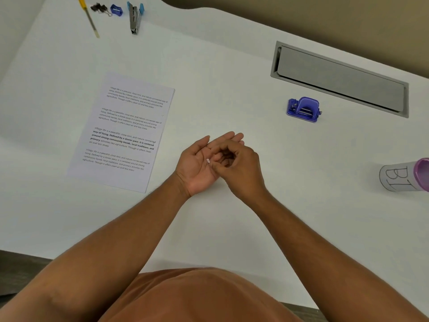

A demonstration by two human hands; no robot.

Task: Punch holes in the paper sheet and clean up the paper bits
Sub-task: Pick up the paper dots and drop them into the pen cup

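Note:
My left hand (199,165) is held palm up over the middle of the white desk (220,54), fingers spread. A tiny white paper bit (208,161) lies on that palm. My right hand (241,168) rests on the left hand's fingers, its fingertips curled and pinched together beside the bit; whether they hold another bit is hidden. The printed paper sheet (125,133) lies flat to the left of the hands. A blue hole punch (303,109) stands on the desk at the upper right, apart from both hands.
A grey cable hatch (339,77) is set in the desk behind the punch. A lying cup with a purple rim (406,175) sits at the right edge. At the far left are a yellow pen (89,18), binder clips (100,8), a blue sharpener (116,9) and a stapler (135,17).

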